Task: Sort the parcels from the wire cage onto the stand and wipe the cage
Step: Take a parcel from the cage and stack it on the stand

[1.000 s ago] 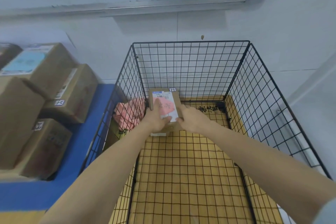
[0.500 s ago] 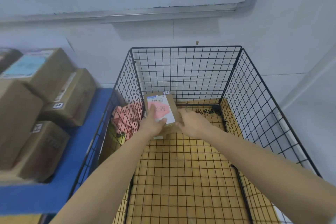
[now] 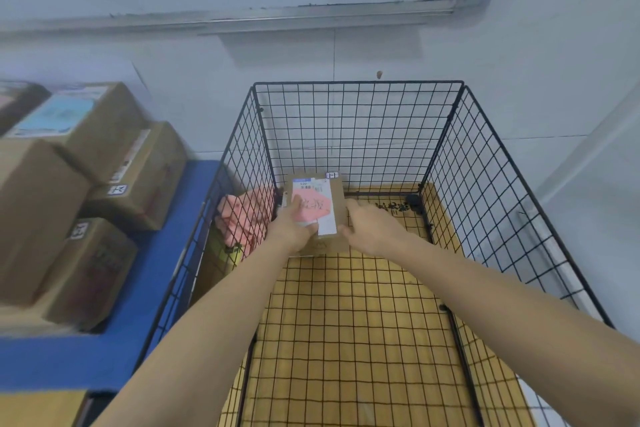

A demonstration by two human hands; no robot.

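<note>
Head view: small cardboard parcel (image 3: 336, 204) at far-left corner of wire cage (image 3: 358, 83).
- Handling: judged light and stiff, label slick. Best held by opposite side faces.
- Left hand (image 3: 292, 230): thumb across label, fingers curled round left side.
- Right hand (image 3: 372, 230): fingers curled against right edge.
- Cage contents: this one parcel in view.
- Pink cloth (image 3: 242, 218) behind left wall mesh.
- Blue stand (image 3: 166, 270) carries stacked brown parcels (image 3: 86, 121).
</note>
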